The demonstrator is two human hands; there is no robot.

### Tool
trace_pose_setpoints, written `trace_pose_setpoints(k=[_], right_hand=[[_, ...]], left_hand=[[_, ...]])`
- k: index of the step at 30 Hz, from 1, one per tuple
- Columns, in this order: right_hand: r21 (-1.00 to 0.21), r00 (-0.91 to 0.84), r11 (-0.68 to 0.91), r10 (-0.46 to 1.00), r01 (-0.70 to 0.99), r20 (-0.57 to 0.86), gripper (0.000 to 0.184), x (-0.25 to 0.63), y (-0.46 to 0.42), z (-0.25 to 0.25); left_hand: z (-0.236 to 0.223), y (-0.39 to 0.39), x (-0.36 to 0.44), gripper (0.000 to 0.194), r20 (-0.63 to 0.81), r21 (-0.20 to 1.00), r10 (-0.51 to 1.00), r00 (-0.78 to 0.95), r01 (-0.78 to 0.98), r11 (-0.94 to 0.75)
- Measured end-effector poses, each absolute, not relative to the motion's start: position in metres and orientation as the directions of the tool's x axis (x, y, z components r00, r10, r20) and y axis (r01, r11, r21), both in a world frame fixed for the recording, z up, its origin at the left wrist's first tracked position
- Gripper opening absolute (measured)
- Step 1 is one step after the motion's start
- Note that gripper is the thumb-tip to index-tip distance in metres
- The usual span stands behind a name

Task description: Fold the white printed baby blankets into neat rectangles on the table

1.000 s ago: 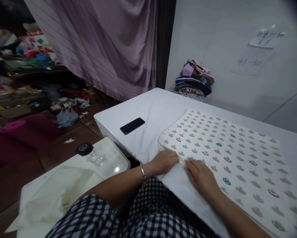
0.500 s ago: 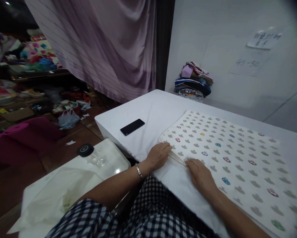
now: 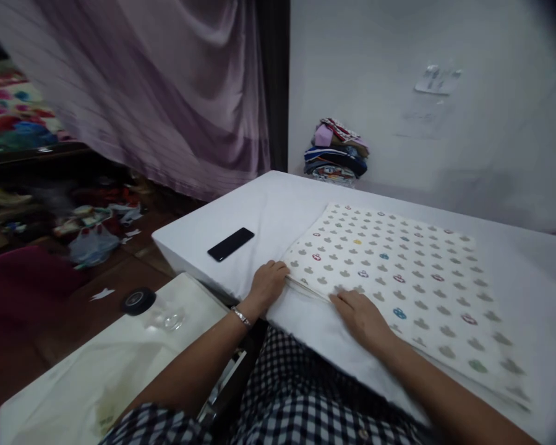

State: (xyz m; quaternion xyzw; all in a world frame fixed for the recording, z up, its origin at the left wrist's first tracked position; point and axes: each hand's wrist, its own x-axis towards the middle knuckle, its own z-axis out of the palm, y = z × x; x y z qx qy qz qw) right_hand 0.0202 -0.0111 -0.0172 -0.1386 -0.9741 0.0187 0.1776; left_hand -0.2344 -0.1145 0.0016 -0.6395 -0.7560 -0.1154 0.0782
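Note:
A white cotton cloth (image 3: 412,272), printed with grey bear-like heads and small coloured motifs, lies folded in layers on the white-covered table (image 3: 203,216). At its near left corner, my left hand (image 3: 266,287) has its fingers closed on the edge; a silver bracelet circles that wrist. My right hand (image 3: 361,318) rests farther along the near edge, fingers bent together over the layers, with the fingertips' underside hidden. Between the two hands the stacked edge shows, lying nearly flat. Left of the cloth is a black phone (image 3: 231,244), apart from both hands.
A stack of folded fabrics (image 3: 336,151) stands against the wall at the back. On the low white surface (image 3: 185,290) at left are a black round lid (image 3: 138,301) and a clear object. A purple curtain (image 3: 203,93) hangs behind; bags and clutter cover the floor.
The view has turned right, so everything sits farther left. Both hands stay at the cloth's near edge, and the edge between them looks flatter than before.

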Motion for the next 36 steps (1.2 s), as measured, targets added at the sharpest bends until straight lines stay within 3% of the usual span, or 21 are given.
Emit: trace_pose_setpoints(k=[5, 11, 17, 27, 32, 36], right_hand=[[-0.100, -0.901, 0.949, 0.316, 0.300, 0.296, 0.036, 0.074, 0.000, -0.013], [-0.089, -0.798, 0.858, 0.504, 0.505, 0.331, 0.035, 0.176, 0.001, -0.008], [-0.071, -0.639, 0.717, 0.657, 0.693, 0.399, 0.034, 0.254, -0.010, -0.016], [-0.231, -0.545, 0.650, 0.745, 0.724, 0.385, 0.030, 0.278, -0.007, -0.012], [-0.161, -0.572, 0.663, 0.724, 0.731, 0.385, 0.032, 0.278, -0.002, -0.006], [-0.057, -0.548, 0.596, 0.768, 0.801, 0.332, 0.031, 0.276, -0.001, 0.004]], left_hand=[[0.005, -0.114, -0.233, 0.025, 0.299, 0.046, 0.950, -0.090, 0.996, 0.080], [0.009, -0.106, -0.195, 0.031, 0.416, -0.047, 0.889, 0.193, 0.981, -0.191], [0.008, -0.082, -0.148, 0.026, 0.344, -0.006, 0.841, 0.418, 0.896, -0.443], [0.008, -0.051, -0.123, 0.029, 0.263, 0.108, 0.843, 0.470, 0.854, -0.510], [0.011, -0.049, -0.123, 0.031, 0.282, 0.114, 0.887, 0.366, 0.905, -0.410], [0.012, -0.048, -0.125, 0.025, 0.244, 0.092, 0.881, 0.406, 0.894, -0.438]])
